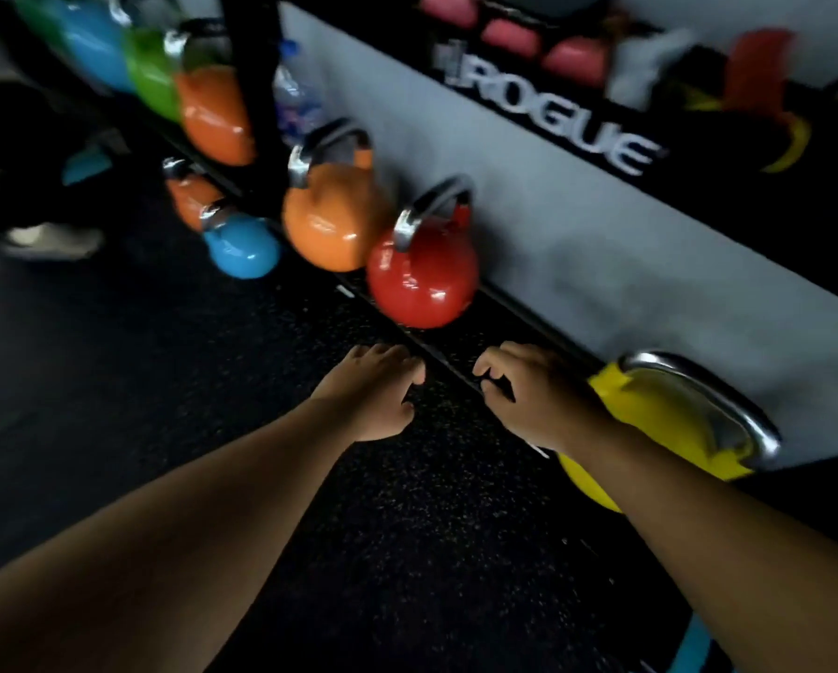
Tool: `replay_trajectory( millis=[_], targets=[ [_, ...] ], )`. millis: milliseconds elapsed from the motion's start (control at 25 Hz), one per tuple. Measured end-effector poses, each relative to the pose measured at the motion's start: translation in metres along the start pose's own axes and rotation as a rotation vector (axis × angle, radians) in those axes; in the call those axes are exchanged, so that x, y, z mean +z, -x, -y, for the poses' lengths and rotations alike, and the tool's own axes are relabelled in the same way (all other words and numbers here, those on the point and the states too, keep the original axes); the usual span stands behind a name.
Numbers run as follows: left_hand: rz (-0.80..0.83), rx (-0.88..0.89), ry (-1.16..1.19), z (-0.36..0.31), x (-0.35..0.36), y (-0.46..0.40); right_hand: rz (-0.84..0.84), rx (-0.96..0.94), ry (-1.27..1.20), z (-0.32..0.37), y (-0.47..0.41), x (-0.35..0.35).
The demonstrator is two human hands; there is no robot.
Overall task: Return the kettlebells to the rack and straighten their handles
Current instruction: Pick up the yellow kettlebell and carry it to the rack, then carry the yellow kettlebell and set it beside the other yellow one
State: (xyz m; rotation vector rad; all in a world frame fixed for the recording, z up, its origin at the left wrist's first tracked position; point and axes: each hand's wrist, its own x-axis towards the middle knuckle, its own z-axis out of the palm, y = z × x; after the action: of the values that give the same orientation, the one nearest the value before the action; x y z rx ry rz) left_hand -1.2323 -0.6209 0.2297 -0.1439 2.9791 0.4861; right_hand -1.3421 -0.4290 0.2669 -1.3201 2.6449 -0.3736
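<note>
A red kettlebell and an orange kettlebell stand side by side on the low black rack shelf, steel handles up. A yellow kettlebell sits on the same shelf at the right, partly hidden behind my right forearm. Further left along the rack are another orange kettlebell, a green one and a blue one. A small blue kettlebell rests lower, near the floor. My left hand and my right hand hover over the bare shelf stretch, fingers loosely curled, holding nothing.
A black rack upright rises between the orange kettlebells, with a water bottle behind it. The upper black shelf reads ROGUE and carries pink weights. A person's shoe is on the dark rubber floor at left.
</note>
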Motion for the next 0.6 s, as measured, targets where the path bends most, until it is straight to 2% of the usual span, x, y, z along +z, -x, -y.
replay_trajectory(
  millis=[120, 240, 400, 600],
  targets=[
    [0.083, -0.206, 0.028, 0.072, 0.010, 0.094, 0.280, -0.067, -0.062, 0.084, -0.028, 0.041],
    [0.148, -0.390, 0.118, 0.146, 0.032, 0.213, 0.525, -0.216, -0.002, 0.197, -0.044, 0.093],
    [0.190, -0.591, 0.204, 0.230, 0.064, 0.380, 0.686, -0.346, 0.032, 0.357, -0.036, 0.179],
    [0.271, -0.890, 0.271, 0.309, 0.112, 0.609, 0.921, -0.454, 0.062, 0.560, 0.018, 0.310]
  ],
)
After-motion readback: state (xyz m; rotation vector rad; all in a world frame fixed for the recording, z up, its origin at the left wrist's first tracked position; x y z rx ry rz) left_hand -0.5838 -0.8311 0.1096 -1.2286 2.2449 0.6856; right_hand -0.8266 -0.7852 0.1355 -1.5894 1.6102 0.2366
